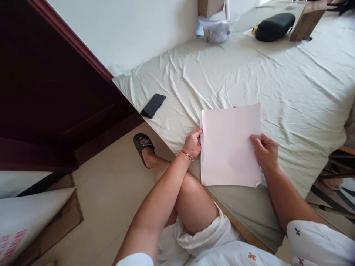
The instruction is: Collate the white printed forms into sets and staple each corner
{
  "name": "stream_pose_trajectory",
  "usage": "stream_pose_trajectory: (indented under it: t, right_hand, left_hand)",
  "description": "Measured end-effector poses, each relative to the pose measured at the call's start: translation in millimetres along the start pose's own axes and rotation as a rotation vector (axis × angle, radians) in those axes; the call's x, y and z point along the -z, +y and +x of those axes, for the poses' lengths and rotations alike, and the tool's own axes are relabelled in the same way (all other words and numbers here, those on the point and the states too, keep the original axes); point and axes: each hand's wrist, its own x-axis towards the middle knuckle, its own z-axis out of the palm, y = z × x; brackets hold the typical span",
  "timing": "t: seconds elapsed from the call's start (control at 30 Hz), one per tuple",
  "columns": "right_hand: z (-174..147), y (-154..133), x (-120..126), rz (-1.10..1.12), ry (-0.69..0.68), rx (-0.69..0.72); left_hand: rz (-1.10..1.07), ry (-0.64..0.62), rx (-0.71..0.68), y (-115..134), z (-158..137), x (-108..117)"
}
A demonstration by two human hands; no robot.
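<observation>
Several white sheets of paper (230, 147) lie together as a stack, held up over the pale cloth in front of me. The top sheet looks blank, and its lower right corner curls a little. My left hand (193, 142), with a red beaded bracelet at the wrist, grips the left edge, its fingers closed there. On the opposite side my right hand (265, 150) pinches the right edge, thumb on top and the other fingers partly hidden beneath.
A pale green cloth (188, 85) with wrinkles covers the bed-like surface. A dark phone or case (153, 105) rests near its left edge. Toward the back are a clear plastic tub (217, 31), a black pouch (275, 27) and a wooden block (308, 22). A white sack (33, 221) stands lower left.
</observation>
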Motion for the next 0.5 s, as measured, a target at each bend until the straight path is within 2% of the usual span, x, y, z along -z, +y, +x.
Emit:
stream_pose_trajectory:
  t: [0.5]
  right_hand:
    - [-0.8,0.5,-2.4,-0.047,-0.002,0.035]
  left_hand:
    - [-0.069,0.037,0.051,-1.0,0.2,-3.5]
